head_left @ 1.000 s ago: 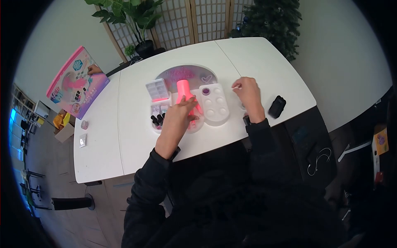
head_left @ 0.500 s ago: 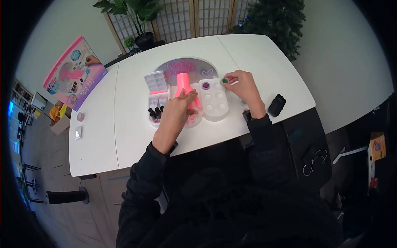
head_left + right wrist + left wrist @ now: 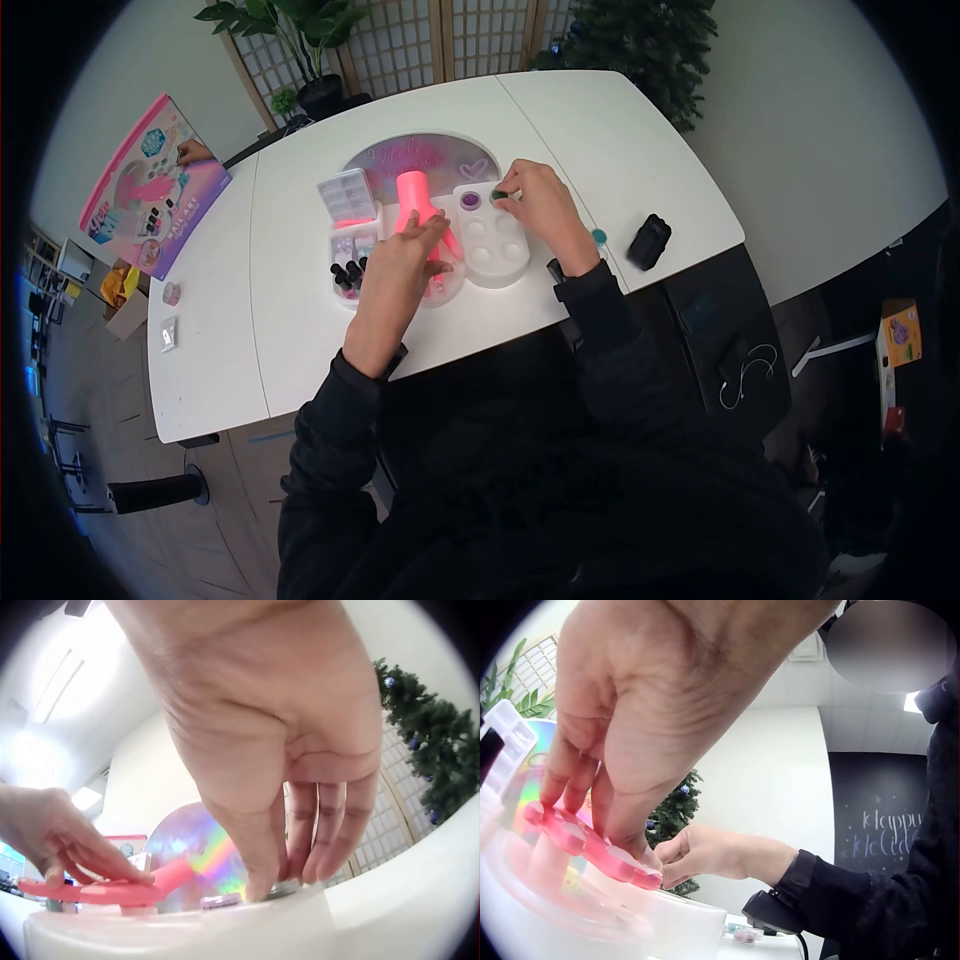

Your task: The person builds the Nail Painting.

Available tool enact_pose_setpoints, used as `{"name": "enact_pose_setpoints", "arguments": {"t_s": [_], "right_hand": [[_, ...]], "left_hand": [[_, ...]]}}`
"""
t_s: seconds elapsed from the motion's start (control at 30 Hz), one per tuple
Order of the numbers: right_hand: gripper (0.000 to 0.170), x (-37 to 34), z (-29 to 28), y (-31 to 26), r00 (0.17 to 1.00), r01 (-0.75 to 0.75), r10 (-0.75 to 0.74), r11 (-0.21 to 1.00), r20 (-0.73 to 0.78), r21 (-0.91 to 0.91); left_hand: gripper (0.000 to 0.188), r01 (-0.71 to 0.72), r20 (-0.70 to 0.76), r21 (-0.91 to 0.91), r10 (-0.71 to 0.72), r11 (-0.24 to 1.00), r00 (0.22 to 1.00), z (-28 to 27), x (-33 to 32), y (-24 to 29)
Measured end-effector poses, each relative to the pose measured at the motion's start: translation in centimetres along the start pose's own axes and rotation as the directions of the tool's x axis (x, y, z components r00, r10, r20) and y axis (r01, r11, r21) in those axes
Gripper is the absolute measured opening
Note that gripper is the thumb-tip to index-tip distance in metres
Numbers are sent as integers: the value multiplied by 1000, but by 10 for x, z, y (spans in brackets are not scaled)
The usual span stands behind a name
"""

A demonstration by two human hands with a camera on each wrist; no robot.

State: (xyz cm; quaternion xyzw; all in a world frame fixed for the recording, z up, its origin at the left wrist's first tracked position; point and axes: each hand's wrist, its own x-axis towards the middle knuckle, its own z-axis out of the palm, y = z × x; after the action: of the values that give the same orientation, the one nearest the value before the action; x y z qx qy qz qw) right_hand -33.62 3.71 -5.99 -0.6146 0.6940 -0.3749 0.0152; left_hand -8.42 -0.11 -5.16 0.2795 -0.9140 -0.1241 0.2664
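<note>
On the pink hand-shaped form [image 3: 411, 188], my left hand [image 3: 396, 278] rests its fingers, with the thumb by the form's edge; the left wrist view shows these fingertips touching the pink fingers [image 3: 592, 851]. My right hand [image 3: 546, 207] pinches a small dark green pot [image 3: 499, 196] at the upper right well of the white tray [image 3: 497, 271]. In the right wrist view, the green pot [image 3: 282, 889] is low against the tray, partly hidden by fingertips. A purple pot [image 3: 470, 201] sits in the well beside it.
Black-capped bottles [image 3: 349, 274] and an open compartment case [image 3: 348, 197] stand left of the form, a rounded panel [image 3: 425, 155] behind. A teal disc [image 3: 599, 237] and black case [image 3: 649, 242] lie right. A printed box [image 3: 155, 190] stands far left.
My right hand has moved left from beside the tray, bringing the green pot to the upper right well. The teal disc now shows clearly. My left hand stays on the pink form.
</note>
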Motion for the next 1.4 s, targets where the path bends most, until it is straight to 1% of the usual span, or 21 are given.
{"name": "enact_pose_setpoints", "arguments": {"t_s": [0.1, 0.17, 0.2, 0.27, 0.3, 0.37, 0.47, 0.5, 0.53, 0.6, 0.63, 0.67, 0.7, 0.77, 0.8, 0.9, 1.0, 1.13, 1.2, 1.3, 1.4], "right_hand": [[19, -2, -12, 21, 995, 97, -97, 993, -2, 67], [16, -14, -31, 30, 989, -132, 133, 991, -61, 24], [16, -21, -42, 34, 990, -129, 129, 992, -61, 18], [20, -33, -59, 39, 926, -340, 370, 904, 76, -257], [20, -35, -62, 40, 929, -334, 362, 907, 73, -255], [24, -40, -63, 43, 881, -373, 429, 889, 199, -268], [26, -42, -49, 50, 890, -337, 393, 909, 231, -245], [27, -43, -38, 63, 903, -314, 368, 917, 221, -247], [27, -28, -25, 40, 944, -231, 275, 945, 184, -230], [26, -40, -40, 31, 956, -228, 253, 959, 149, -166], [27, -40, -36, 36, 984, -123, 141, 981, 113, -152], [27, -34, -37, 22, 988, -96, 111, 985, 104, -146], [28, -33, -38, 8, 992, -21, 23, 1000, 122, -19], [26, -26, -31, -20, 986, 87, -107, 984, 127, 154], [26, -23, -25, -25, 986, 92, -112, 983, 123, 156], [25, -14, 0, -29, 944, 181, -215, 971, 249, 155], [25, -14, 14, -35, 941, 267, -290, 953, 175, 144], [31, -16, 20, -40, 947, 283, -292, 956, 135, 81], [33, -19, 17, -48, 980, 182, -182, 983, 78, 8], [34, -19, 16, -48, 984, 154, -152, 988, 95, -8], [25, -18, 16, -46, 986, 134, -139, 989, 87, 54]], "left_hand": [[58, -13, -24, -10, 13, 1000, 1000, -3, 1, 0], [58, -17, -25, -3, 17, 1000, 1000, -2, 0, 1], [58, -18, -30, -7, 18, 1000, 999, -1, 0, 2], [59, 2, -12, -28, -2, 1000, 1000, -2, 0, 0], [59, 1, -20, -23, -2, 1000, 1000, -2, 2, -1], [56, -45, -46, -45, 43, 998, 998, 2, 1, -4], [55, -68, -67, -14, 67, 998, 996, 6, -1, -7], [55, -19, -25, 7, 20, 1000, 1000, 1, -3, -2], [56, 62, -38, 28, -60, 998, 997, -15, -7, -12], [55, -28, -44, 15, 29, 999, 999, 9, -3, -6], [51, -2, -8, -8, 2, 1000, 1000, 9, -4, -3], [48, -79, -95, 6, 79, 997, 992, 10, -4, -3], [48, -55, -76, -1, 55, 998, 996, 12, -5, -4], [48, -36, -59, 0, 36, 999, 998, 8, -3, -2], [48, -38, -56, -4, 38, 999, 998, 9, -3, -2], [49, -36, -42, -2, 36, 999, 998, 8, -4, -1], [49, -51, -47, 11, 52, 999, 998, 10, -5, -3], [49, -47, -45, 31, 49, 998, 998, 11, -5, -3], [47, -32, -27, 15, 32, 999, 999, 7, -4, -1], [45, -18, -20, -6, 18, 1000, 1000, 7, -5, -1], [43, -11, -11, -1, 11, 1000, 1000, 3, -5, 1]]}}
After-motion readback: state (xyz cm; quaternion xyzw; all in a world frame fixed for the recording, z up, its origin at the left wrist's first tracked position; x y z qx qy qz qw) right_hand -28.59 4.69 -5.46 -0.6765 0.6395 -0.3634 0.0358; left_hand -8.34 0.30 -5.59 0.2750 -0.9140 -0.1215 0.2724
